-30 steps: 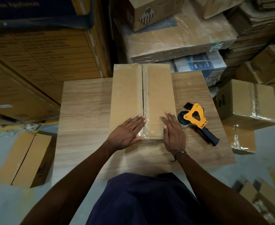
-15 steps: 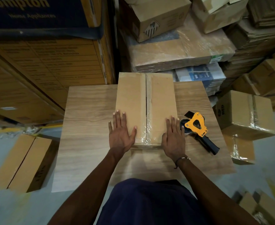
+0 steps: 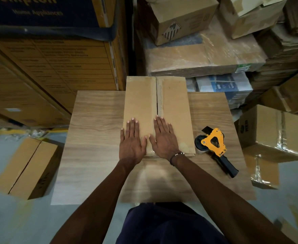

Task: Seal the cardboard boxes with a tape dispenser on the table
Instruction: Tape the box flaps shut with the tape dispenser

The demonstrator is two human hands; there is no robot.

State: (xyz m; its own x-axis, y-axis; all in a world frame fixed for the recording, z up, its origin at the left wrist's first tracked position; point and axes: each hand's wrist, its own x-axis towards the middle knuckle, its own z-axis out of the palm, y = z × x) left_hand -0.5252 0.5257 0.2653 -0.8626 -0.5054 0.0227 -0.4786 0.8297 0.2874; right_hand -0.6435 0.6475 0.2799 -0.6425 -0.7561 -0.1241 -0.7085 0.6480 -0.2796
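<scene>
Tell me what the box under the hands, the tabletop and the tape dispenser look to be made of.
The box looks like plain matte brown cardboard, with a glossy clear tape strip along its centre seam. The tabletop shows pale printed-looking wood grain, probably laminate rather than solid wood. The tape dispenser has an orange frame, painted metal or plastic, hard to tell, and a black handle that looks like plastic or rubber.
</scene>
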